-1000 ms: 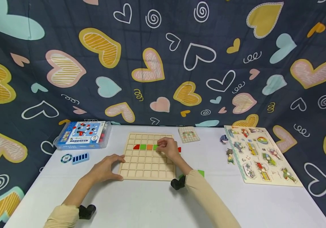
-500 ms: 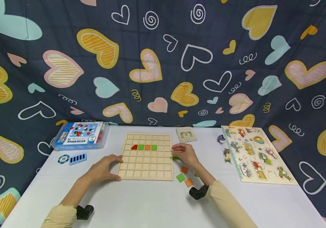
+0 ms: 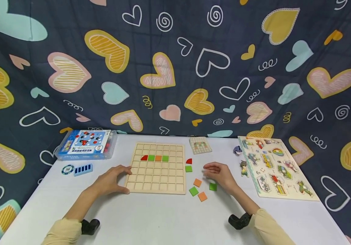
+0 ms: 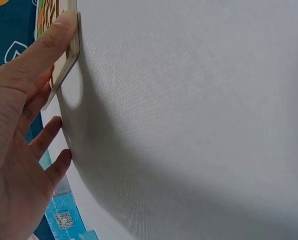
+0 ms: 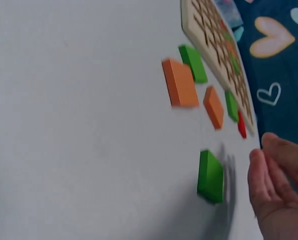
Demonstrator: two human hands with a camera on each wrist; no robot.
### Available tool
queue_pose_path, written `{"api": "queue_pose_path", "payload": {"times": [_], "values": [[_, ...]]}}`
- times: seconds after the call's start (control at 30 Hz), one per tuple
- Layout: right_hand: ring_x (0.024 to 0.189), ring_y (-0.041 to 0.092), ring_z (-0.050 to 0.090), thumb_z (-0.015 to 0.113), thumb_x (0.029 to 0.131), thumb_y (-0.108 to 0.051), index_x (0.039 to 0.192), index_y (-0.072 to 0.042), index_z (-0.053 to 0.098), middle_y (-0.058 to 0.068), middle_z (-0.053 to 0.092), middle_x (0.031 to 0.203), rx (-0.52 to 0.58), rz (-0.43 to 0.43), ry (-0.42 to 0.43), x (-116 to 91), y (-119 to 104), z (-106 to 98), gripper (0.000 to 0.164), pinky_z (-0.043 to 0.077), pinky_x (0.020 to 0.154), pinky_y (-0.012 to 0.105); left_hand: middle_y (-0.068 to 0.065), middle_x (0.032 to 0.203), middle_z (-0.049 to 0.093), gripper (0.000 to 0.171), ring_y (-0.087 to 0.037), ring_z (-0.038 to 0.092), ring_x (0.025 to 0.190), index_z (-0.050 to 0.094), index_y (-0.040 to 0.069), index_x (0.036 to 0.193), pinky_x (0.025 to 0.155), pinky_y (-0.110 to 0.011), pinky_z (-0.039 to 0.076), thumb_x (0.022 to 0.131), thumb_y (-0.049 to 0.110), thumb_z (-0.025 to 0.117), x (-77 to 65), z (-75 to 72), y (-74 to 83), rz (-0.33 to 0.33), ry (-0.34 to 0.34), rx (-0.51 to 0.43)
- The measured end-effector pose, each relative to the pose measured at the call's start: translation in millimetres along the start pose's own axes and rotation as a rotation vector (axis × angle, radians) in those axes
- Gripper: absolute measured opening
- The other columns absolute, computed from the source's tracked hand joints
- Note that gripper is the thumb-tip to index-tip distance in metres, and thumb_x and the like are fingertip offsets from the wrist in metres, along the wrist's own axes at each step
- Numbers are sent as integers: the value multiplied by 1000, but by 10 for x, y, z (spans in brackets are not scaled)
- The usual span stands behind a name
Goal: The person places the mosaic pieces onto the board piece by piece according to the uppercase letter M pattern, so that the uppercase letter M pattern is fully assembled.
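A wooden grid board (image 3: 158,177) lies on the table. In one of its rows sit a red quarter-round tile (image 3: 144,158), a green tile (image 3: 151,158), an orange tile (image 3: 158,158) and another green tile (image 3: 165,158). My left hand (image 3: 111,180) rests at the board's left side, thumb by the near corner and fingertips on the edge; the left wrist view shows the thumb (image 4: 46,45) touching it. Right of the loose tiles, my right hand (image 3: 219,174) hovers with fingers loosely bent and nothing visible in it. Beneath it lies a green tile (image 3: 212,186).
Beside the board lie a red quarter-round (image 3: 189,161), green tiles (image 3: 188,168) and orange tiles (image 3: 202,196). A pattern card (image 3: 200,145) lies behind. A picture puzzle (image 3: 277,170) and small figures (image 3: 244,168) are right; a plastic box (image 3: 86,144), chip (image 3: 67,169) and blue block (image 3: 83,169) left.
My right hand has left the board's row, where a green tile now sits, touched down by the loose tiles at the right edge, then drawn further right. My left hand stays at the board.
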State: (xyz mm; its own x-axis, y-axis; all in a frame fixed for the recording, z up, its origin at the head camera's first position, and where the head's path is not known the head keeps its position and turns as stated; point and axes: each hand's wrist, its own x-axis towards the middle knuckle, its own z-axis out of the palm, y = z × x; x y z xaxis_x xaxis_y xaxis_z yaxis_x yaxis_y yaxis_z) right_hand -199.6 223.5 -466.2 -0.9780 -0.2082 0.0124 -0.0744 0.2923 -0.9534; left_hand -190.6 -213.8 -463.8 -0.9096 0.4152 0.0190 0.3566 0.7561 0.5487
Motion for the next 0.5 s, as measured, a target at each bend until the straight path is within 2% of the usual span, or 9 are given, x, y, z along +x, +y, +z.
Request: {"api": "queue_pose_path", "payload": {"times": [0.17,0.27,0.5], "values": [[102,34,64,66,86,5,114,9,61,28,64,112,-28,-59,14,209,66,9,29,54,81,23,-12,138,53,61,-40,43,128,61,14,111,94,-64,40,61,35,89,-5,-10,-3,-6,-5,-12],[103,33,64,66,84,7,114,8,61,26,65,112,-55,-89,5,385,100,64,31,54,85,26,-12,139,53,61,-41,43,128,61,15,111,94,-64,40,61,34,89,-11,-5,-3,-14,-6,-12],[105,27,63,67,82,9,114,1,66,15,67,113,-188,-78,-65,696,125,224,33,52,90,34,-10,138,53,61,-40,43,128,61,14,112,96,-63,39,61,33,89,-8,0,-10,-14,-1,-12]]}}
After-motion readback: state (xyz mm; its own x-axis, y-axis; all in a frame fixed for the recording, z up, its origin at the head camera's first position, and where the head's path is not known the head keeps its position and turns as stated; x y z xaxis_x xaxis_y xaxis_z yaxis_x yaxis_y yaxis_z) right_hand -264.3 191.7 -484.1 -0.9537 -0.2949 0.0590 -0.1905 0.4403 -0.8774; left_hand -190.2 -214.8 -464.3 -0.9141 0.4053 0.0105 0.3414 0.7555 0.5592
